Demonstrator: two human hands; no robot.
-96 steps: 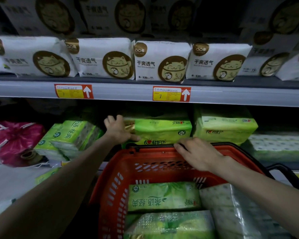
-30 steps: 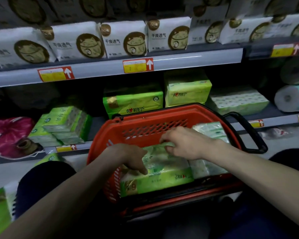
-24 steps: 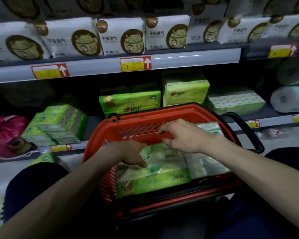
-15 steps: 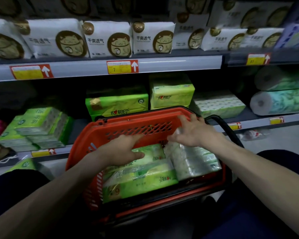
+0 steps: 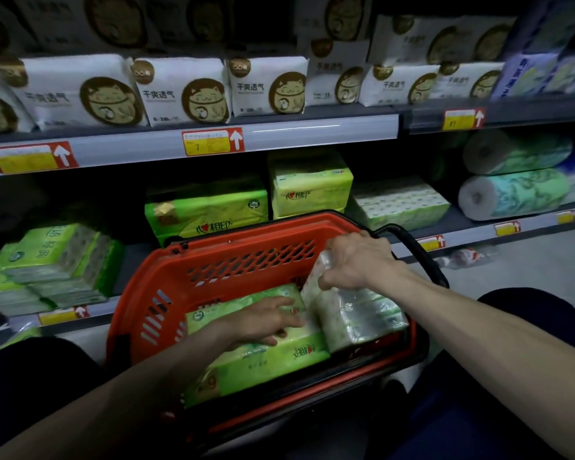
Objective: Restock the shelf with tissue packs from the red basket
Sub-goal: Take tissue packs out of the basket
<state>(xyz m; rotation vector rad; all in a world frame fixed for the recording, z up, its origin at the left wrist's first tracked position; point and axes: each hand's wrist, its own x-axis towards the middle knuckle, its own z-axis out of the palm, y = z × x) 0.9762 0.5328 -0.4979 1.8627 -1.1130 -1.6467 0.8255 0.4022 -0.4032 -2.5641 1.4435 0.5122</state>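
The right hand (image 5: 356, 260) is gripping the top of a clear-wrapped tissue pack (image 5: 352, 313) at the right end of the red basket (image 5: 233, 270), fingers closed on the film. The left hand (image 5: 263, 322) is lying flat, fingers loosely spread, on a green tissue pack (image 5: 263, 360) beside it, touching. Two packs are showing inside. Beyond the basket's far rim, the lower shelf (image 5: 445, 224) is carrying three packs, with a dark gap left of them.

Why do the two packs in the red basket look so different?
The green pack has a bright green printed wrapper; the clear pack is see-through, showing pale rolls. The green pack lies flat under the left hand; the clear pack tilts up, gripped at its top by the right hand. Both sit inside the red basket.
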